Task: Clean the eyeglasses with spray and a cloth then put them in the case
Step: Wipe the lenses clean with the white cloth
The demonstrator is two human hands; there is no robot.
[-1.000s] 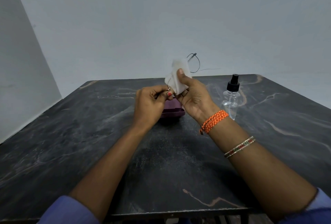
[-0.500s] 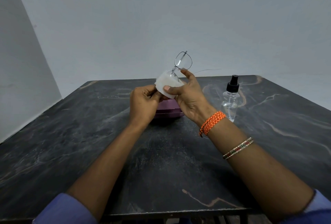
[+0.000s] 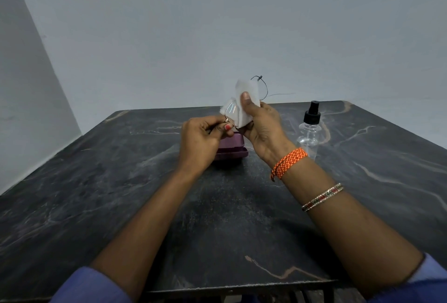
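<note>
left hand (image 3: 202, 137): pinches the eyeglasses (image 3: 262, 86) frame to steady it;
right hand (image 3: 260, 121): thumb presses cloth (image 3: 243, 104) onto a lens, wiping;
case (image 3: 231, 146): waits closed below

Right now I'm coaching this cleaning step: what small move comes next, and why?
Probably rub the white cloth over the covered lens: the right hand pinches it round the eyeglasses, the left hand grips the frame, and the purple case waits behind.
</note>
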